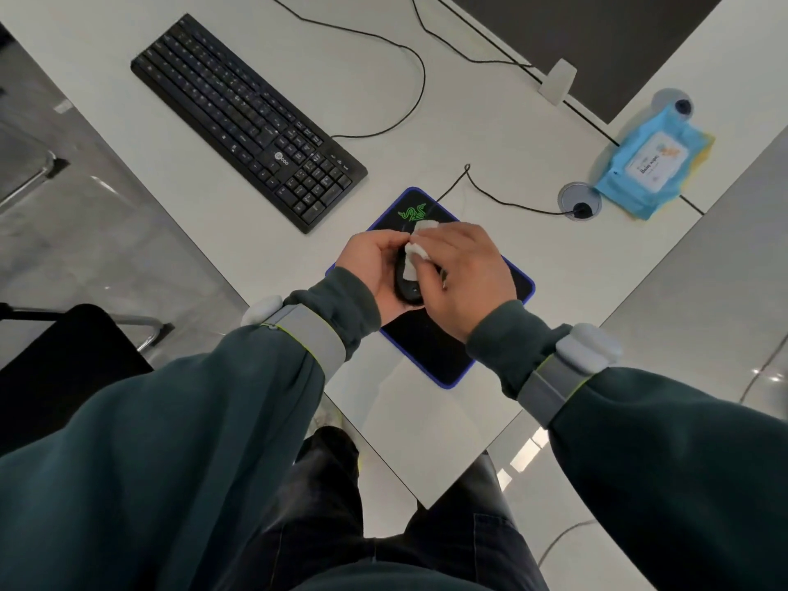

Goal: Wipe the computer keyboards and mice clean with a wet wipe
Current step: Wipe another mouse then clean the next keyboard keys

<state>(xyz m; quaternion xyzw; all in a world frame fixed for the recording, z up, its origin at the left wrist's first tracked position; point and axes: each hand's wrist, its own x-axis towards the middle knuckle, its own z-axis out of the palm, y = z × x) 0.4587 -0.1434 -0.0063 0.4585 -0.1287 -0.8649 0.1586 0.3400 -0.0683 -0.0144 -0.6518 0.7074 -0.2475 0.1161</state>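
Mouse (pixel 407 292) lies lengthwise toward me in my gripping left hand (pixel 371 266), my right hand (pixel 462 277) pinching the wipe (pixel 415 250) onto it.

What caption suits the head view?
Left hand grips the mouse over the pad; right hand presses a wet wipe on it.

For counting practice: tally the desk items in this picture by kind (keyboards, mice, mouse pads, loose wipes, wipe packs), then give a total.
keyboard: 1
mouse: 1
mouse pad: 1
loose wipe: 1
wipe pack: 1
Total: 5
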